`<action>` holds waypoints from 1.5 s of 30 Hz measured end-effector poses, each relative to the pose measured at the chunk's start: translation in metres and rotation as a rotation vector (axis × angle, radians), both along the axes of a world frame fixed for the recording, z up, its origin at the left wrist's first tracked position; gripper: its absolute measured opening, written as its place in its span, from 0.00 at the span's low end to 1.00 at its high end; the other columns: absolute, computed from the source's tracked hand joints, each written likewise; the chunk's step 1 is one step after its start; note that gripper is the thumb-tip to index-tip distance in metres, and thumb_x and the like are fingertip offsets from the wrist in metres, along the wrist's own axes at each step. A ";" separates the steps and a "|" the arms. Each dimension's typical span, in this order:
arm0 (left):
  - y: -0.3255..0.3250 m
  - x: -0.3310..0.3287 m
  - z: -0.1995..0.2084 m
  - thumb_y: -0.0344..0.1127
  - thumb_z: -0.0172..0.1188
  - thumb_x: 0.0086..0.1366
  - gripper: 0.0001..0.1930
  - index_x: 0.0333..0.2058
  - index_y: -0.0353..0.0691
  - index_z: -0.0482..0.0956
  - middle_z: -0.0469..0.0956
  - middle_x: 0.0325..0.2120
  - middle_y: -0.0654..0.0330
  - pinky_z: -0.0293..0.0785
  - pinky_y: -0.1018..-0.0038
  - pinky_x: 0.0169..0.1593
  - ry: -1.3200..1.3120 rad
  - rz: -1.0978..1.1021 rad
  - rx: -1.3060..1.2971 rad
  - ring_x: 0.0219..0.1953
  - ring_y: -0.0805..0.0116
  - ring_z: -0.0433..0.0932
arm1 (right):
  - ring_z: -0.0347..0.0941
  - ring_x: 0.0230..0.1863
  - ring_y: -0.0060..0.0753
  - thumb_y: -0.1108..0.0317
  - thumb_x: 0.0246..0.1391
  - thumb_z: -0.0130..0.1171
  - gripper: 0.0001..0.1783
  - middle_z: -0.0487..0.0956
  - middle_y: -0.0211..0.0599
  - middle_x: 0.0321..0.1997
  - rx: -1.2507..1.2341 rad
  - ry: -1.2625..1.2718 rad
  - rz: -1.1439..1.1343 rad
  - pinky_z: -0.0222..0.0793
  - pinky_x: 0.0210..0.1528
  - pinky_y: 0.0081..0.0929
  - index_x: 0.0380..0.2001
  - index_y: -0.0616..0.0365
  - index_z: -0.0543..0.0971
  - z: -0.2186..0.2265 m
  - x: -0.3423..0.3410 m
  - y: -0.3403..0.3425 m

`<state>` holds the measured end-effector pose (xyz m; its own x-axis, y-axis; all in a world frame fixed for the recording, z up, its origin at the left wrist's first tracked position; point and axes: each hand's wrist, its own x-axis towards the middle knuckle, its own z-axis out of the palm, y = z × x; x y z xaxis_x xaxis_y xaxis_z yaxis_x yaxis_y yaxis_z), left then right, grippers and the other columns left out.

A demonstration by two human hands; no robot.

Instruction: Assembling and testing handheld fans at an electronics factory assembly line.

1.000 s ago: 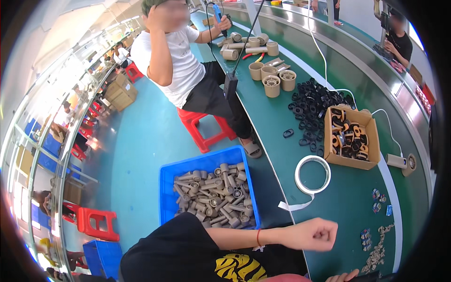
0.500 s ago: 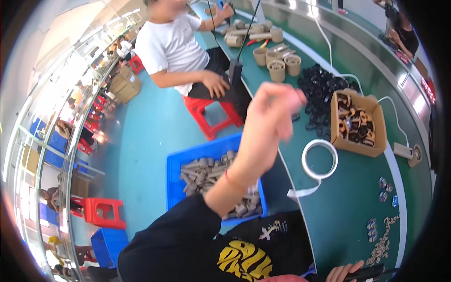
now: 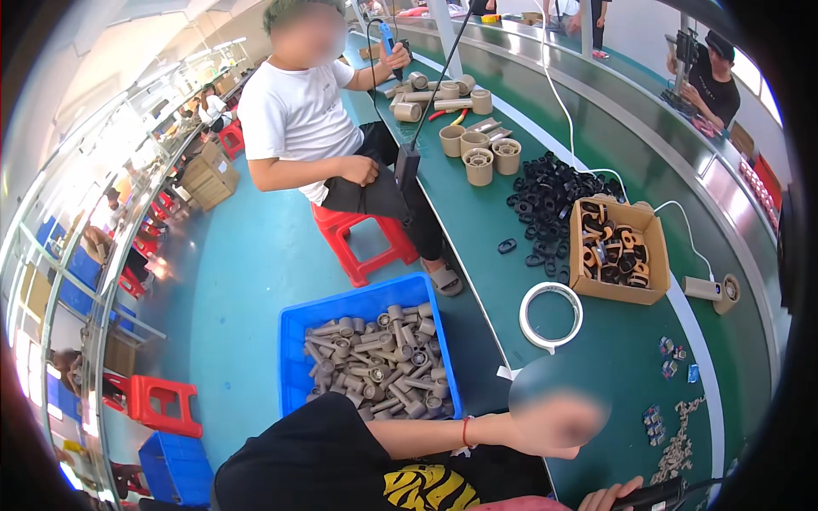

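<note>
My left hand (image 3: 555,422), with a red string on its wrist, hangs low over the near edge of the green table. Its fingers are blurred, so whether it holds anything cannot be made out. Just beyond it lies a roll of white tape (image 3: 526,317), its loose end reaching toward this hand. At the bottom edge, my right hand (image 3: 609,496) has its fingers curled at the end of a black corded tool (image 3: 654,494); the rest of that hand is cut off.
A blue bin (image 3: 291,358) of grey-brown plastic parts stands left. The table bears a cardboard box (image 3: 622,289) of black and orange parts, loose black rings (image 3: 545,200), grey-brown cups (image 3: 479,166) and small pale pieces (image 3: 677,443). A co-worker (image 3: 302,111) sits beyond, holding a blue tool (image 3: 388,41).
My left hand has come down from its raised place over the table to below the tape roll. The view has shifted somewhat. My right hand stays at the black tool.
</note>
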<state>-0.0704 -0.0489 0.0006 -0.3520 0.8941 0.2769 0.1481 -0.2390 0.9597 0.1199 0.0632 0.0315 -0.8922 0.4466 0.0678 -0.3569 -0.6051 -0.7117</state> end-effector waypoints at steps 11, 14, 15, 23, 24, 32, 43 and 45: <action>0.000 -0.003 0.000 0.23 0.55 0.47 0.06 0.26 0.37 0.70 0.69 0.23 0.64 0.58 0.76 0.21 0.054 -0.040 -0.034 0.14 0.73 0.63 | 0.55 0.15 0.22 0.56 0.53 0.58 0.19 0.62 0.28 0.17 -0.023 -0.014 -0.021 0.54 0.18 0.19 0.38 0.58 0.67 0.000 -0.002 0.000; -0.001 -0.004 0.000 0.22 0.56 0.47 0.06 0.26 0.38 0.71 0.69 0.24 0.64 0.59 0.77 0.21 0.098 -0.048 -0.016 0.15 0.74 0.63 | 0.55 0.15 0.22 0.56 0.53 0.59 0.19 0.62 0.27 0.16 -0.022 -0.023 -0.029 0.54 0.18 0.18 0.37 0.57 0.67 -0.001 -0.001 0.000; -0.002 -0.004 -0.001 0.23 0.56 0.48 0.06 0.26 0.38 0.71 0.69 0.24 0.64 0.59 0.77 0.21 0.102 -0.052 -0.023 0.15 0.73 0.63 | 0.55 0.15 0.21 0.56 0.53 0.59 0.19 0.62 0.27 0.16 -0.020 -0.022 -0.029 0.54 0.18 0.18 0.37 0.57 0.67 -0.001 -0.001 0.000; 0.000 -0.002 0.037 0.22 0.53 0.54 0.05 0.31 0.37 0.71 0.72 0.25 0.65 0.62 0.79 0.23 -0.450 0.130 0.098 0.20 0.78 0.68 | 0.55 0.14 0.20 0.54 0.52 0.59 0.20 0.62 0.27 0.16 -0.031 -0.064 -0.073 0.54 0.17 0.17 0.36 0.57 0.66 -0.004 0.001 -0.002; 0.006 -0.004 0.063 0.21 0.51 0.54 0.05 0.31 0.36 0.71 0.72 0.25 0.64 0.63 0.80 0.24 -0.751 0.348 0.287 0.21 0.77 0.68 | 0.56 0.14 0.20 0.54 0.52 0.59 0.20 0.62 0.27 0.16 -0.020 -0.053 -0.084 0.54 0.17 0.17 0.36 0.57 0.66 -0.007 -0.002 0.001; -0.005 -0.010 0.051 0.22 0.47 0.50 0.05 0.20 0.38 0.66 0.68 0.16 0.59 0.62 0.67 0.23 0.286 -0.118 0.312 0.19 0.57 0.68 | 0.59 0.16 0.22 0.55 0.53 0.59 0.20 0.64 0.28 0.18 0.016 -0.027 0.007 0.58 0.19 0.19 0.37 0.58 0.65 0.000 -0.003 0.002; 0.016 -0.015 -0.001 0.20 0.42 0.46 0.06 0.17 0.33 0.68 0.70 0.13 0.60 0.60 0.71 0.22 -0.058 -0.217 -0.018 0.15 0.64 0.67 | 0.59 0.15 0.23 0.55 0.51 0.61 0.21 0.65 0.28 0.18 -0.005 -0.030 0.014 0.56 0.18 0.18 0.38 0.56 0.65 -0.004 -0.003 0.003; 0.016 -0.016 -0.002 0.20 0.42 0.46 0.06 0.17 0.34 0.69 0.70 0.13 0.59 0.60 0.70 0.23 -0.044 -0.205 -0.054 0.16 0.63 0.67 | 0.59 0.15 0.23 0.55 0.51 0.61 0.21 0.65 0.28 0.18 -0.004 -0.025 0.016 0.56 0.18 0.18 0.38 0.56 0.65 -0.005 -0.006 0.003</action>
<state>-0.0859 -0.0328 -0.0018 -0.1718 0.9613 0.2156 0.0595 -0.2083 0.9762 0.1144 0.0663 0.0269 -0.9005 0.4327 0.0437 -0.3295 -0.6132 -0.7179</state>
